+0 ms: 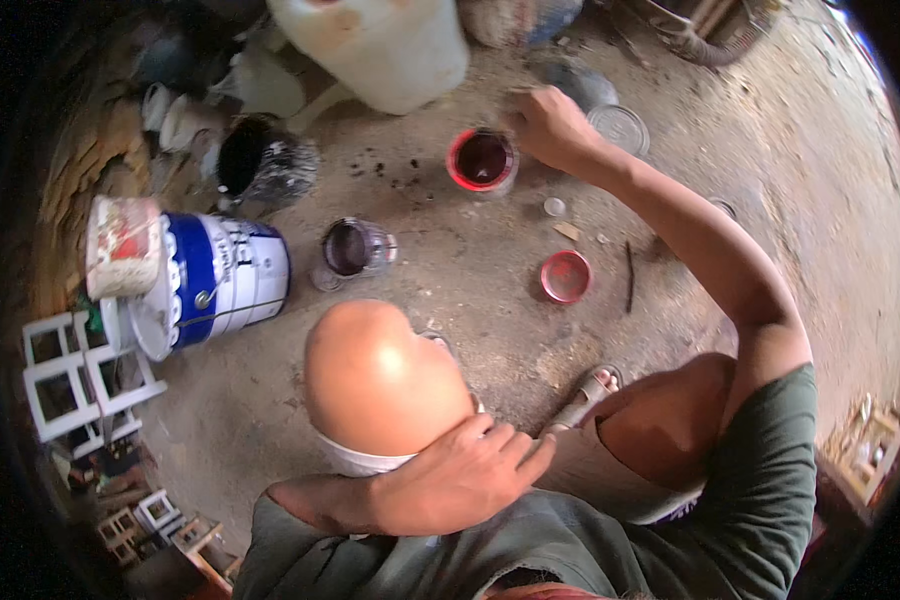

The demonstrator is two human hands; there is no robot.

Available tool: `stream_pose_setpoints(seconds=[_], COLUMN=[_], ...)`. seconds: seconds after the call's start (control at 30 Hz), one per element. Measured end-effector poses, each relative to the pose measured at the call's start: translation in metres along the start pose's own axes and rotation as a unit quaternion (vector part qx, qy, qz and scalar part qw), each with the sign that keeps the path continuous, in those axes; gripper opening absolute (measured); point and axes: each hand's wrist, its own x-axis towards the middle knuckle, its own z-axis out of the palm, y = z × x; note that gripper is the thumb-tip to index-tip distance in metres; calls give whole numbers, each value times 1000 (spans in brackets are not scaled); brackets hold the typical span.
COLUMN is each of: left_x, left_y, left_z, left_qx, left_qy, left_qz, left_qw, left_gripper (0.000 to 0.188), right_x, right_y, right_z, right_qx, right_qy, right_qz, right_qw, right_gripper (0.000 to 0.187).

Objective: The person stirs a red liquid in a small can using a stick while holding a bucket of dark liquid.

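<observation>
A blue-and-white bucket (238,265) has a smaller, stained pail (120,225) at its left end. Beyond the bucket and to its right is a big whitish jerrycan (395,60) (brown smudges mark it). White frames (58,371) cluster on the bucket's near left; pale wooden pieces (860,435) lie well apart, far to its right.

Workshop, dusty spotted floor (430,275), blue-and-white bucket (235,275), pot of dark liquid (460,173), white frames (94,380)

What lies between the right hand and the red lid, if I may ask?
In the head view, a whitish disc and tan flake lie between right hand and red lid.
</observation>
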Motion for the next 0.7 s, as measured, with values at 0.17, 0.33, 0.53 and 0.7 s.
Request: stream_pose_setpoints(seconds=[0.17, 0.33, 0.53, 0.7], left_x=[-4, -56, -167, -232], left_y=[1, -28, -234, -394], left_z=[0, -39, -32, 33], left_qx=[-66, -307, -456, -553], left_qy=[90, 387, 622, 611], left_qz=[3, 13, -304, -428], left_qw=[994, 869, 560, 372], left_gripper=[50, 39, 45, 108], right_x=[-4, 0, 6, 6], right_y=[-9, -14, 4, -20], right_z=[-7, -2, -4, 5], right_qx=[69, 68, -29, 61], right_qy=[54, -6, -13, -16], right_qz=[-96, -56, -90, -62], right_qw=[992, 996, 995, 996], right_gripper=[21, 19, 18, 19])
